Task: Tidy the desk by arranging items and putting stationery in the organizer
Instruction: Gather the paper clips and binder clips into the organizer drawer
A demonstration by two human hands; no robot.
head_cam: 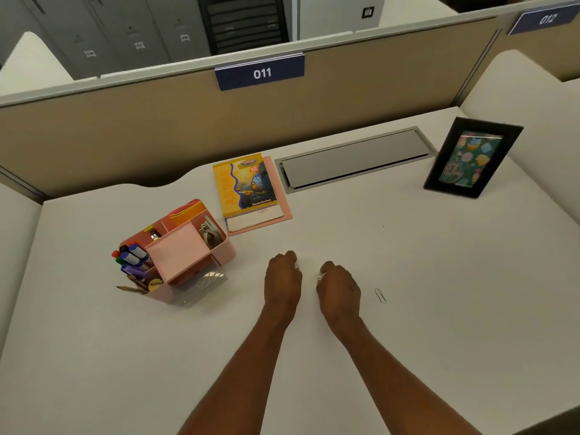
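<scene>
A pink desk organizer [188,255] stands left of centre on the white desk [408,309]. It holds markers [133,255], a stapler, orange paper and a clear drawer with paper clips [208,281]. My left hand [282,281] rests on the desk with curled fingers that pinch a small paper clip. My right hand [339,287] sits beside it, fingers closed on another paper clip at its tips. One loose paper clip [380,295] lies on the desk just right of my right hand.
A yellow notebook [246,186] lies on a pink folder behind the organizer. A grey cable hatch [354,160] runs along the back. A black picture frame [470,158] stands at the back right. A beige partition [125,130] walls the desk's far edge.
</scene>
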